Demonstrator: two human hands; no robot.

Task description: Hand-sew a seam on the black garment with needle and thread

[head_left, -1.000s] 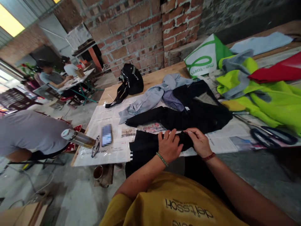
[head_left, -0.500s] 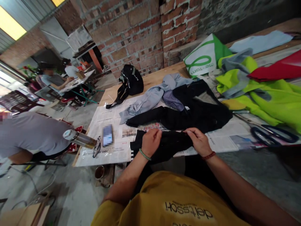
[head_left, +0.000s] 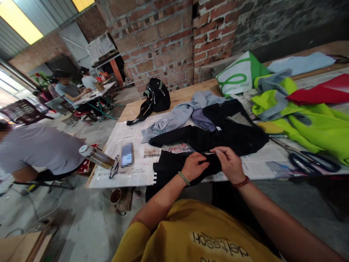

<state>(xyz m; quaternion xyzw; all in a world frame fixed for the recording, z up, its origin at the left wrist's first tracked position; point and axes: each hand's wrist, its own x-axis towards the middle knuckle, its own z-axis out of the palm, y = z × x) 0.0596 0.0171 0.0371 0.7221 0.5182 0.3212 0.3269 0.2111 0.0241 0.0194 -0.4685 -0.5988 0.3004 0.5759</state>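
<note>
A black garment [head_left: 170,165] with short white stripes at its left end lies over the table's front edge, partly hanging down. My left hand [head_left: 194,166], with a green bead bracelet, rests on it with bent fingers closed on the fabric. Close beside it, my right hand [head_left: 231,165], wearing a reddish bracelet, pinches the garment's upper edge between thumb and fingers. What lies under the fingertips is too small to make out. Just behind both hands is a black jacket [head_left: 237,134] with a small white mark, and a grey cloth [head_left: 177,116] lies beyond it.
Large scissors [head_left: 308,160] lie at the right near yellow-green cloth [head_left: 316,123] and red cloth [head_left: 321,91]. A phone [head_left: 127,154], glasses [head_left: 114,167] and a bottle [head_left: 96,156] are at the left. Behind are a black bag [head_left: 158,95] and a green-white bag [head_left: 240,74]. People sit further left.
My left hand has moved right along the black garment, close to my right hand. The right hand keeps its pinch at nearly the same place. The view has shifted slightly.
</note>
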